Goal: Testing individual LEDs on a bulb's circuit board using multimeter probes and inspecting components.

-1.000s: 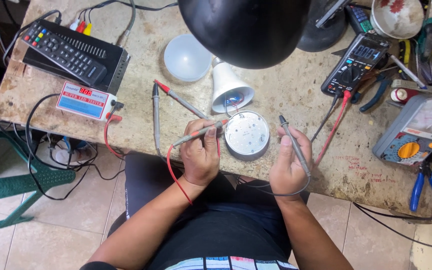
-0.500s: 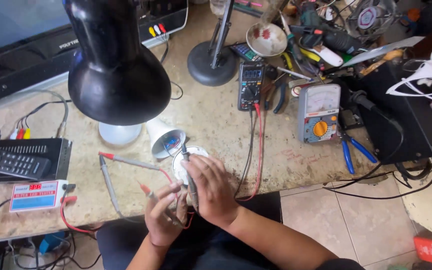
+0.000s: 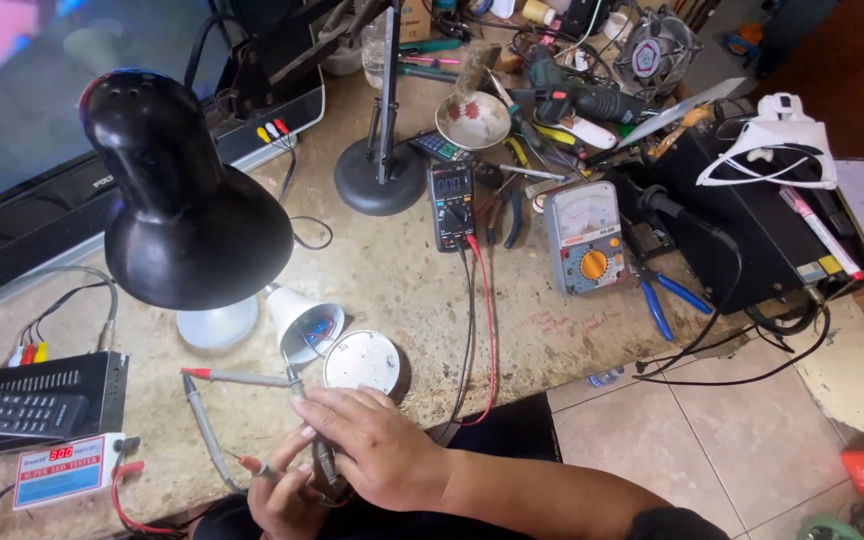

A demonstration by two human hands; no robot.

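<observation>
Black lamp (image 3: 187,210) above perhaps-gripped probes (image 3: 252,380)

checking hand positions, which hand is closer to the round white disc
Right. The right hand lies just below the round white disc; the left hand sits lower, farther away.

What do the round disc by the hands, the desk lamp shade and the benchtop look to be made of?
Round disc: probably aluminium or white-coated metal, pale with a dull sheen and small dots across its face. Desk lamp shade: glossy black, likely painted metal or plastic; sharp highlights on the dome. Benchtop: speckled beige stone or terrazzo, matte and stained.
</observation>
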